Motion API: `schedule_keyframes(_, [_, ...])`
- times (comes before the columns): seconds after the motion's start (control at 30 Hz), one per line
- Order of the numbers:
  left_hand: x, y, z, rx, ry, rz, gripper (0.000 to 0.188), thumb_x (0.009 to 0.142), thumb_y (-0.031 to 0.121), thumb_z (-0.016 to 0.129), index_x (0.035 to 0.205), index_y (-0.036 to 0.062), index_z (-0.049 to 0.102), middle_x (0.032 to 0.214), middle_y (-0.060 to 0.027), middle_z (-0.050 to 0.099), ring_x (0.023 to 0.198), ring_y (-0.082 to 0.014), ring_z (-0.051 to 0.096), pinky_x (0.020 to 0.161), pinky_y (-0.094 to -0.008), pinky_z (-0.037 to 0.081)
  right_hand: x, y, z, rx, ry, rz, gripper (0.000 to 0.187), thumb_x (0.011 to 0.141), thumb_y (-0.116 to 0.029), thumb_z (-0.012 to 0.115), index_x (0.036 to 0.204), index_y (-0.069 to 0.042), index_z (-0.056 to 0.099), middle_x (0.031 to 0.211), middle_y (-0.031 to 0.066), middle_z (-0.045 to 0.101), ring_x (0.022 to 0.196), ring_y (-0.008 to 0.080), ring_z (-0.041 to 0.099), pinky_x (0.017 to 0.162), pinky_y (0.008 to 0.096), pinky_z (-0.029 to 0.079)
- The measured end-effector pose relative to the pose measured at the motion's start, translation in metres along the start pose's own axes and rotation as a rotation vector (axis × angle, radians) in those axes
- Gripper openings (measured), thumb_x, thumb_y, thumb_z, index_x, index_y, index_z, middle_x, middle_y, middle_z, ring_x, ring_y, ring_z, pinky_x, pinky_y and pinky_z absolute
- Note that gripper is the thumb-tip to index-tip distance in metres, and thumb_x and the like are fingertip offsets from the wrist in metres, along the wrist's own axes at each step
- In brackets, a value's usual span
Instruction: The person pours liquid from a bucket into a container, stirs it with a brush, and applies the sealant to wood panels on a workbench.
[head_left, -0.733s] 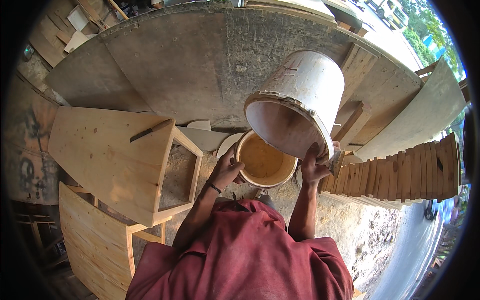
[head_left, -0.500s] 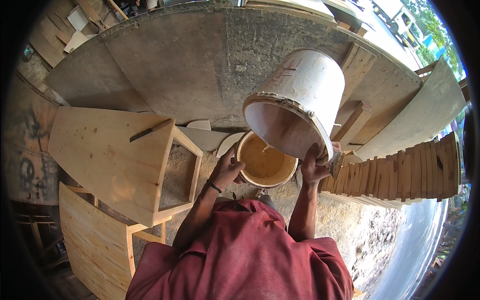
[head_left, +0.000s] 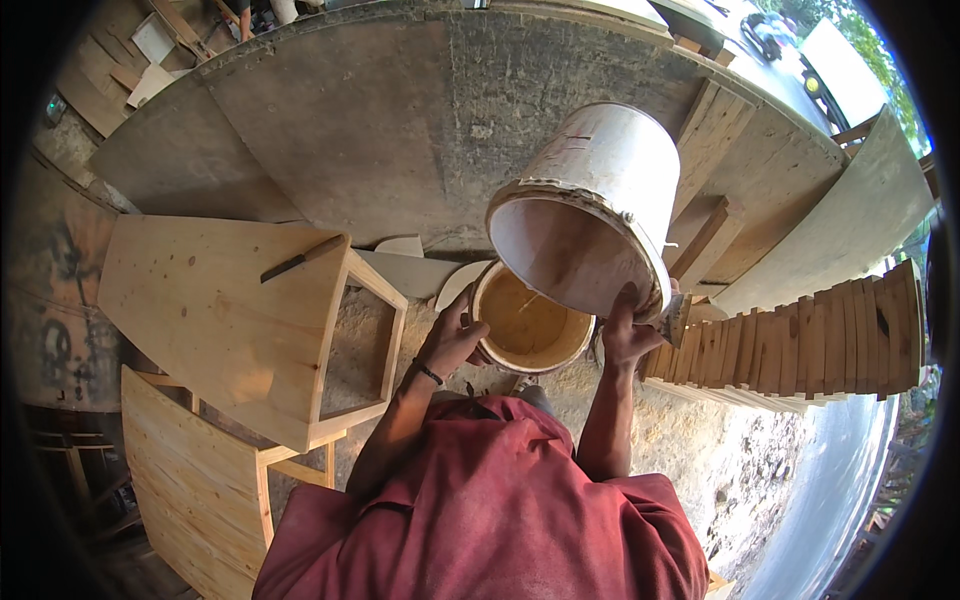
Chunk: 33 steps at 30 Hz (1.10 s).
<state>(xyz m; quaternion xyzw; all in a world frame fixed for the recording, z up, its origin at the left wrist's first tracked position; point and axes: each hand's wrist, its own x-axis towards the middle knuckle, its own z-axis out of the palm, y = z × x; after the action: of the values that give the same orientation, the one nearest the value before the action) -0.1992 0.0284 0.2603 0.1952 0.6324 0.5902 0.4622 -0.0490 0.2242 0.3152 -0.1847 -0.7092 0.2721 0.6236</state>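
My left hand [head_left: 452, 342] is closed on the left rim of a small bucket [head_left: 482, 352], which stands upright in front of me. Inside it lies a tan liquid or paste [head_left: 530, 328], and a thin pale strand shows above its surface. My right hand [head_left: 628, 338] grips the lower rim of a large white bucket [head_left: 615, 165]. That bucket is tipped, its mouth facing down toward the small one and overlapping its right edge. A flat, scraper-like piece [head_left: 678, 320] sticks out beside my right fingers; whether I hold it is unclear.
On the left stand wooden box-like frames [head_left: 220, 320], with a knife-like tool [head_left: 302, 258] on the upper one. A long row of wooden slats [head_left: 800, 345] stands at the right. A broad grey bench [head_left: 350, 120] spans the far side. Beyond it, a vehicle passes on the road.
The large white bucket has shifted slightly left and down, still tipped. The strand over the small bucket looks thinner. My left hand stays on the small bucket's rim.
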Motion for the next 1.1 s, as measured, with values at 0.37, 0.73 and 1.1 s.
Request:
schedule_keyframes(0.37, [0.002,-0.002,0.001,0.002,0.012,0.013,0.073,0.085,0.002,0.055,0.151,0.0150,0.027,0.107,-0.0125,0.064,0.064,-0.0136,0.065,0.043,-0.0242,0.054,0.009,-0.009,0.004,-0.052,-0.036,-0.052,0.012,0.085,-0.001,0.061,0.090,0.000,0.051,0.082,0.0025,0.047,0.071,0.0102,0.046,0.061,0.0248,0.037])
schedule_keyframes(0.73, [0.004,0.002,0.001,-0.015,-0.005,0.008,0.071,0.085,0.004,0.055,0.150,0.0143,0.029,0.107,-0.0116,0.064,0.064,-0.0128,0.064,0.044,-0.0241,0.054,0.011,-0.016,0.003,-0.063,-0.048,-0.051,0.014,0.083,-0.001,0.062,0.085,-0.003,0.049,0.080,0.0043,0.048,0.071,0.0140,0.047,0.065,0.0288,0.038])
schedule_keyframes(1.1, [0.003,0.005,0.000,-0.014,-0.012,-0.004,0.071,0.084,0.005,0.054,0.150,0.0135,0.029,0.109,-0.0122,0.064,0.065,-0.0131,0.065,0.045,-0.0243,0.055,0.014,-0.015,0.007,-0.136,0.017,-0.105,0.015,0.069,-0.001,0.059,0.073,-0.003,0.045,0.074,0.0074,0.047,0.062,0.0170,0.047,0.055,0.0300,0.039])
